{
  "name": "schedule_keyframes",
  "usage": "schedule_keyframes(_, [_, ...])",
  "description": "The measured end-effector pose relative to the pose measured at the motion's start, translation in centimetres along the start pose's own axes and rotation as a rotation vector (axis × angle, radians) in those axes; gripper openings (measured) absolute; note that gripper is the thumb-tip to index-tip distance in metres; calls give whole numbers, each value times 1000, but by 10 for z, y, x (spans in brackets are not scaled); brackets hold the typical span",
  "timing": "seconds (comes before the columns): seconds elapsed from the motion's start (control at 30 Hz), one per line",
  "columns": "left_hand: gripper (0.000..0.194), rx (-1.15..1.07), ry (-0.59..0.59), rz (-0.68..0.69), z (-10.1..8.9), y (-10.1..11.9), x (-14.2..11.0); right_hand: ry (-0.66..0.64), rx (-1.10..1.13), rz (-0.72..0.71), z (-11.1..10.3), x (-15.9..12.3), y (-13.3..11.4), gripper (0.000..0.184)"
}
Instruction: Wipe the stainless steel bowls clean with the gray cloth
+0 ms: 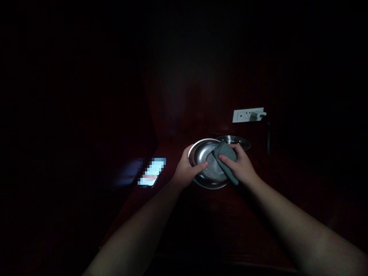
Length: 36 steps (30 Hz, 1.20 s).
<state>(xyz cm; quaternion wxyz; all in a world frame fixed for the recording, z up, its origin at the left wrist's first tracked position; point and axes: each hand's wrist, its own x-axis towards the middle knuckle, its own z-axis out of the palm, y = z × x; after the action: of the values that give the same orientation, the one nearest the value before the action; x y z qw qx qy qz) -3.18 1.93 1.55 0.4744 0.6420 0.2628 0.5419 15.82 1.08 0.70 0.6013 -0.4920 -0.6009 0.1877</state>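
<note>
A shiny round metal bowl [205,151] is tilted so its inside faces me. My left hand [188,168] grips its left rim, thumb over the inner side and fingers hidden behind. My right hand [241,163] is closed on a grey-green cloth [227,155] that lies folded over the bowl's right rim. The right thumb presses the cloth, and part of it hangs below the hand. Behind the bowl, a second shiny metal dish [245,144] rests on the dark reddish table [184,230], partly covered by the bowl, cloth and right hand.
A lit phone [152,171], its screen blurred out, lies left of my hands near the table's left edge. A white wall socket [244,115] with a plug in it is at the back right. Its cable [268,138] hangs down. Deep darkness surrounds the scene.
</note>
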Motion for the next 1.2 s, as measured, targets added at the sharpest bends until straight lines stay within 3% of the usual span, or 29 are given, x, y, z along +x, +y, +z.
schedule_keyframes(0.47, [61,46,-77,-19,-4,5,0,-89,-4,-15,-2,0,-4,46])
schedule_keyframes(1.0, [64,104,-90,-50,-6,5,1,-131,-39,-34,-3,1,-1,46])
schedule_keyframes(1.2, [78,208,4,-4,-8,-5,-3,-29,-82,-100,-2,0,-5,51])
